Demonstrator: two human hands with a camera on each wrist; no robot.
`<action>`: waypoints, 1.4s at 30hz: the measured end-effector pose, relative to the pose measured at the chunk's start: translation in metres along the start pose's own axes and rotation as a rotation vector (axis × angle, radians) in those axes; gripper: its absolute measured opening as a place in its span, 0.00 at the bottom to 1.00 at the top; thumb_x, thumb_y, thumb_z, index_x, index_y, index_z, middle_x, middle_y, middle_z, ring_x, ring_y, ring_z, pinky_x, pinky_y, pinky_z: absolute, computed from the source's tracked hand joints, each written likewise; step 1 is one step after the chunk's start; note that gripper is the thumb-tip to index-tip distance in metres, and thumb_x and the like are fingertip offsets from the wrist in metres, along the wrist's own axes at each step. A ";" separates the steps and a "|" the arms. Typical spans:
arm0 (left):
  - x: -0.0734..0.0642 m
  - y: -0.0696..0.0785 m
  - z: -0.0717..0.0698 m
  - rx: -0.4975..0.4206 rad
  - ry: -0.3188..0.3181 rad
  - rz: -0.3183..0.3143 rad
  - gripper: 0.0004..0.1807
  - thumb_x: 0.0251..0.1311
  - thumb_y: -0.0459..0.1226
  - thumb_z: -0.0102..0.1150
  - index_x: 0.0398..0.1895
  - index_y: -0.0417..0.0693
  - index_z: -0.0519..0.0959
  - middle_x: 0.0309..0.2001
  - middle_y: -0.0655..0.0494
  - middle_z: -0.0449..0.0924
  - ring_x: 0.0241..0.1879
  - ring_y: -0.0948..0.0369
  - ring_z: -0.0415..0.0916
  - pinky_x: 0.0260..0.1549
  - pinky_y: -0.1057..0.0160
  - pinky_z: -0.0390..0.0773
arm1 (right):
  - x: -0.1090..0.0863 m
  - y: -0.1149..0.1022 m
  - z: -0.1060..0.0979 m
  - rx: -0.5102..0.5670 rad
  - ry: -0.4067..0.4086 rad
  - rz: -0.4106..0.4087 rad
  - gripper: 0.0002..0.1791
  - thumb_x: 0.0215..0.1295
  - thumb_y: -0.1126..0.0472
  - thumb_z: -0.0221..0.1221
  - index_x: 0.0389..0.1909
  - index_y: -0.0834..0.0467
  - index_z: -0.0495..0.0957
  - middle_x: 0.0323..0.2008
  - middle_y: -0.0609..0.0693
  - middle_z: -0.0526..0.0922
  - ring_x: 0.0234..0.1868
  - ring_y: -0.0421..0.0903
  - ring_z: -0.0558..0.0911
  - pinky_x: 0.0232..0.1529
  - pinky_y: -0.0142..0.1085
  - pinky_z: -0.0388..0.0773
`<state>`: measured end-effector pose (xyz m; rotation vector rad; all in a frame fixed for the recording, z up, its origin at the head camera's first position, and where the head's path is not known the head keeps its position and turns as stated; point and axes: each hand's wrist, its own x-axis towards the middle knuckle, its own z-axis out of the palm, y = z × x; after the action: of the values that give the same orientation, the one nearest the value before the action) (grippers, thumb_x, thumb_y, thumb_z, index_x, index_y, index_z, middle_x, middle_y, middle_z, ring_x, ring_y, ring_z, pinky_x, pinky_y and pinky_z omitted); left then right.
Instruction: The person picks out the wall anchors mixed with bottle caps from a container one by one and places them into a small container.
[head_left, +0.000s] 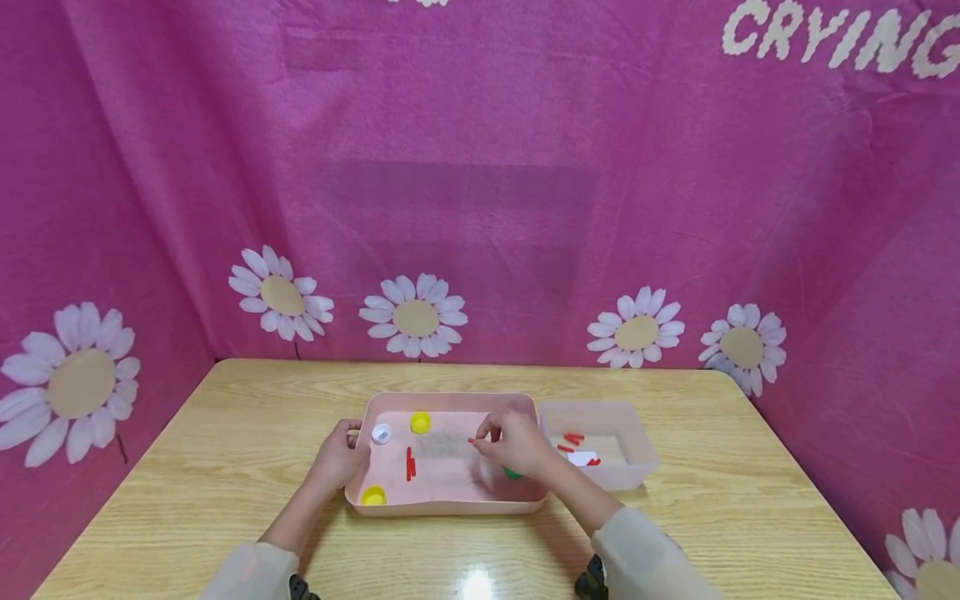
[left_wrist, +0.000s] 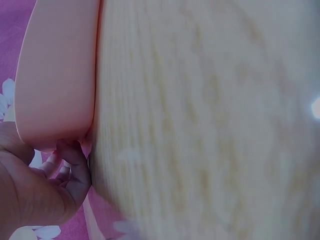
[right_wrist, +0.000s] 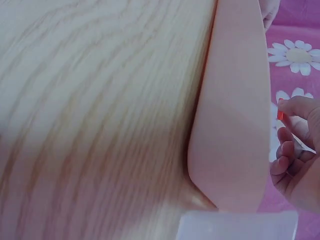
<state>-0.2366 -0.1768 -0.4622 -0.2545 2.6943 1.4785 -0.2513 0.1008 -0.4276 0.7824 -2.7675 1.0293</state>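
A pink tray (head_left: 450, 507) lies on the table. My left hand (head_left: 339, 457) grips its left end, thumb at the rim and fingers curled against the outer wall, as the left wrist view shows on the hand (left_wrist: 45, 185). Over the tray's right part, my right hand (head_left: 516, 443) pinches a small red stick (right_wrist: 280, 109) between thumb and forefinger. Two red sticks (head_left: 408, 464) lie side by side left of the tray's middle. Yellow caps (head_left: 421, 422) sit at the back and front left, a white cap (head_left: 382, 433) at the left. A green cap (head_left: 513, 473) is partly hidden under my right hand.
A translucent box (head_left: 637, 475) stands against the tray's right end, with several red sticks (head_left: 573, 437) and a white piece (head_left: 581, 458) inside. The wooden table (head_left: 750, 500) reaches back to a magenta cloth (head_left: 480, 208) with daisies.
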 end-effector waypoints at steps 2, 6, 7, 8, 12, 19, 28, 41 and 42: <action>0.000 0.000 0.000 -0.002 -0.001 -0.001 0.23 0.57 0.28 0.47 0.58 0.33 0.62 0.38 0.40 0.73 0.33 0.55 0.74 0.27 0.65 0.76 | -0.002 0.001 -0.005 0.014 -0.008 0.020 0.03 0.54 0.61 0.63 0.23 0.54 0.80 0.17 0.43 0.72 0.19 0.33 0.65 0.21 0.25 0.63; 0.000 0.000 0.000 -0.005 -0.003 0.000 0.23 0.58 0.28 0.47 0.58 0.32 0.62 0.38 0.40 0.73 0.33 0.55 0.74 0.27 0.65 0.77 | -0.005 0.003 -0.013 0.020 -0.015 0.047 0.03 0.54 0.61 0.63 0.24 0.54 0.81 0.18 0.43 0.73 0.19 0.35 0.66 0.20 0.26 0.64; -0.001 0.000 0.000 -0.005 -0.002 0.005 0.24 0.57 0.28 0.47 0.58 0.32 0.62 0.38 0.40 0.73 0.33 0.55 0.74 0.27 0.65 0.77 | -0.006 0.003 -0.015 0.023 -0.013 0.056 0.03 0.54 0.61 0.63 0.24 0.54 0.81 0.18 0.44 0.73 0.20 0.36 0.66 0.20 0.27 0.64; -0.001 0.000 0.000 -0.006 -0.003 0.007 0.23 0.58 0.28 0.47 0.58 0.32 0.62 0.38 0.40 0.73 0.33 0.55 0.74 0.27 0.65 0.77 | -0.007 0.004 -0.017 0.025 -0.011 0.065 0.03 0.55 0.60 0.64 0.24 0.54 0.81 0.19 0.44 0.73 0.20 0.36 0.66 0.21 0.27 0.64; -0.001 0.000 0.000 -0.005 -0.004 0.019 0.23 0.58 0.28 0.47 0.58 0.31 0.62 0.37 0.40 0.74 0.32 0.56 0.74 0.27 0.65 0.77 | -0.011 0.005 -0.023 0.039 0.000 0.097 0.03 0.55 0.60 0.64 0.24 0.54 0.81 0.21 0.43 0.73 0.23 0.37 0.68 0.23 0.27 0.65; -0.001 0.001 0.000 -0.009 -0.006 0.019 0.23 0.58 0.29 0.47 0.58 0.32 0.62 0.37 0.39 0.74 0.32 0.55 0.75 0.27 0.64 0.77 | -0.014 0.005 -0.034 0.033 0.031 0.098 0.05 0.54 0.59 0.64 0.23 0.55 0.81 0.22 0.44 0.74 0.25 0.38 0.69 0.25 0.27 0.67; 0.000 0.000 0.001 -0.004 -0.005 -0.009 0.24 0.57 0.29 0.46 0.59 0.33 0.62 0.38 0.40 0.74 0.32 0.56 0.74 0.26 0.66 0.76 | -0.019 0.015 -0.045 0.035 0.047 0.177 0.04 0.54 0.59 0.65 0.25 0.55 0.81 0.23 0.46 0.73 0.25 0.39 0.69 0.23 0.29 0.66; 0.000 0.002 0.000 0.018 -0.007 -0.012 0.23 0.59 0.30 0.46 0.59 0.33 0.61 0.39 0.40 0.73 0.34 0.54 0.73 0.28 0.65 0.76 | -0.033 0.035 -0.064 0.041 0.090 0.209 0.03 0.55 0.62 0.64 0.28 0.57 0.81 0.25 0.47 0.75 0.26 0.41 0.70 0.23 0.28 0.67; 0.000 0.002 0.000 0.018 -0.008 -0.013 0.23 0.59 0.30 0.46 0.59 0.33 0.61 0.39 0.39 0.73 0.34 0.54 0.73 0.28 0.65 0.76 | -0.034 0.037 -0.065 0.044 0.090 0.211 0.03 0.55 0.62 0.64 0.28 0.57 0.81 0.25 0.48 0.75 0.26 0.41 0.70 0.22 0.29 0.67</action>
<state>-0.2369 -0.1758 -0.4604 -0.2640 2.6936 1.4481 -0.2462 0.1803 -0.4079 0.4421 -2.8032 1.1335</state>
